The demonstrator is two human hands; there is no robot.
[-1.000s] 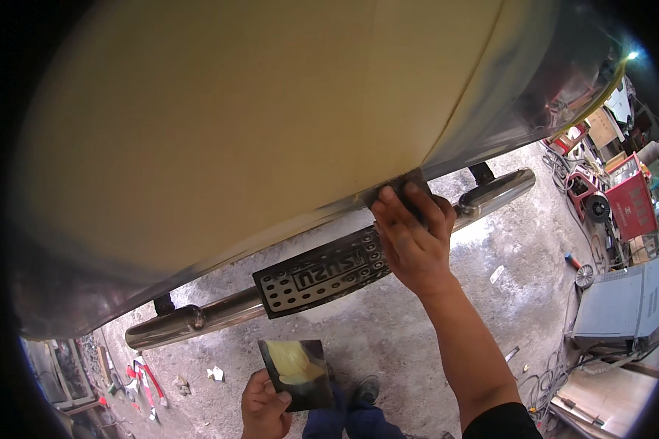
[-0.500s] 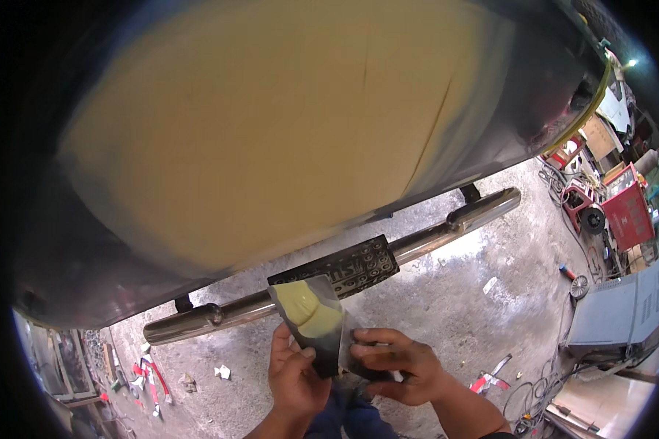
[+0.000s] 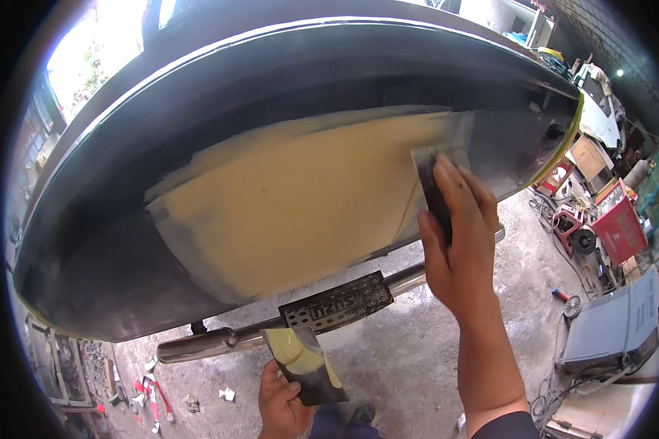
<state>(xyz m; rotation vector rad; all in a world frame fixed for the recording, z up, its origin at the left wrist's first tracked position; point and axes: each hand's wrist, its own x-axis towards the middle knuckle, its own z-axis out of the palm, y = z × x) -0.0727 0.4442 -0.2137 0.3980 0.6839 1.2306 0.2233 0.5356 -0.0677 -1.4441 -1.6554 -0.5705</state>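
A dark vehicle panel (image 3: pixel 102 249) bulges across the view, with a broad tan patch of body filler (image 3: pixel 293 205) over its middle. My right hand (image 3: pixel 465 249) grips a flat, dark-and-grey spreader (image 3: pixel 433 190) and lays it against the right end of the patch. A thin diagonal ridge runs down the filler just left of the spreader. Low in the middle, my left hand (image 3: pixel 280 406) pinches a dark, flat mixing plate (image 3: pixel 321 386) by its lower left edge. Pale yellow filler paste (image 3: pixel 297 351) is smeared over the plate's upper part.
Below the panel runs a shiny side step bar (image 3: pixel 198 350) with a black tread pad (image 3: pixel 337 301). To the right stand a red box (image 3: pixel 620 227), a grey-blue metal case (image 3: pixel 611 318) and tangled cables. Red and white scraps (image 3: pixel 150 399) litter the concrete floor on the left.
My right hand has risen from beside the plate to the panel's right side, carrying the spreader. My left hand keeps the plate, now slightly lower. The view has tipped up, showing the panel's top edge.
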